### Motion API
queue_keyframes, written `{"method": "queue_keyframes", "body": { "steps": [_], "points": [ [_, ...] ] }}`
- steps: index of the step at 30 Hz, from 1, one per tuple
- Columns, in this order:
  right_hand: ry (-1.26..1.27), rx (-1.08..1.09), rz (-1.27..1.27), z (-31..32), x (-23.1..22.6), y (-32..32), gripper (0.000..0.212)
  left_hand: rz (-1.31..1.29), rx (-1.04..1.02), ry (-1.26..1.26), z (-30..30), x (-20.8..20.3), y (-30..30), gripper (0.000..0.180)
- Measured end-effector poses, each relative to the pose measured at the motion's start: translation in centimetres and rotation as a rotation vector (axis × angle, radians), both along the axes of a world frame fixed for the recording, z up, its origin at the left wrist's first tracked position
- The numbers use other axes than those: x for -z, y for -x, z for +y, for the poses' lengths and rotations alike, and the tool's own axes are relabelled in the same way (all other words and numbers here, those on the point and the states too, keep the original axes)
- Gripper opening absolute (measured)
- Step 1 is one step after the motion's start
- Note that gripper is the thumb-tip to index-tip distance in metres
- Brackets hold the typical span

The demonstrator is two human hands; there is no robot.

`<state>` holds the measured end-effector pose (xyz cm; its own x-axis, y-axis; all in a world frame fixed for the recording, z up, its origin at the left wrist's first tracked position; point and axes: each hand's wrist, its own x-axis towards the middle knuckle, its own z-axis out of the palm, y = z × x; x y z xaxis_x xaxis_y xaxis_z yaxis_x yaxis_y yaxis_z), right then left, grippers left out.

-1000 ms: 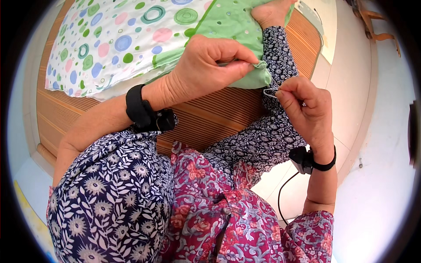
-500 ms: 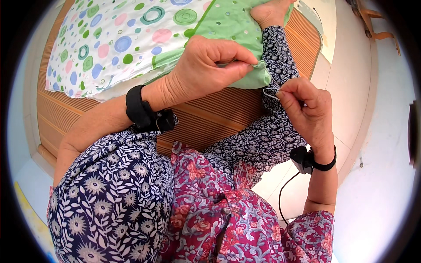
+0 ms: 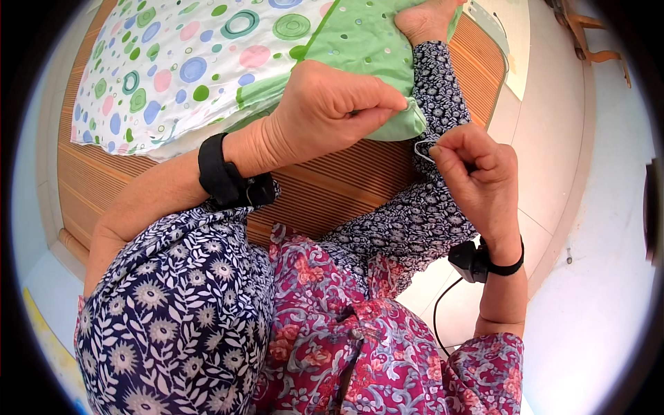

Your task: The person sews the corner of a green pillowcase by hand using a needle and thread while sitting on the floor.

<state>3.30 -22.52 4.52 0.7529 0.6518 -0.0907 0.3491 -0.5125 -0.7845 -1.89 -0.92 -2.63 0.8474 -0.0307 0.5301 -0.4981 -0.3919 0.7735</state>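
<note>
Left fingers (image 3: 377,95) are pinching green cloth (image 3: 405,126); to their right, closed right fingers (image 3: 450,163) are holding a white strand (image 3: 420,154) whose slack could be snagging.

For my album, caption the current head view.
Left hand pinches a green cloth corner; right hand pinches a thin white string.

A mat (image 3: 332,169) with narrow brown and tan stripes fills the middle of the view, its far right corner rounded. Spread over its far left and centre is a cloth (image 3: 173,79), white with green, blue and pink dots, and plain green along its right side. A leg (image 3: 398,211) in dark patterned trousers stretches over the mat's right part, its bare foot (image 3: 420,22) on the green. Pale floor (image 3: 539,162) tiles show to the right.
</note>
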Motion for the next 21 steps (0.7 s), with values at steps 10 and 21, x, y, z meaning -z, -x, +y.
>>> {"method": "queue_keyframes", "body": {
  "steps": [10, 21],
  "points": [
    [-0.102, 0.061, 0.021, 0.7, 1.8, 0.6, 0.007, 0.207, 0.007, 0.151, -0.1, -0.6, 0.2, 0.010],
    [-0.160, 0.195, 0.247, 1.5, 1.6, 1.1, 0.005, 0.253, -0.007, 0.203, 0.0, -0.9, 0.0, 0.005]
  ]
}}
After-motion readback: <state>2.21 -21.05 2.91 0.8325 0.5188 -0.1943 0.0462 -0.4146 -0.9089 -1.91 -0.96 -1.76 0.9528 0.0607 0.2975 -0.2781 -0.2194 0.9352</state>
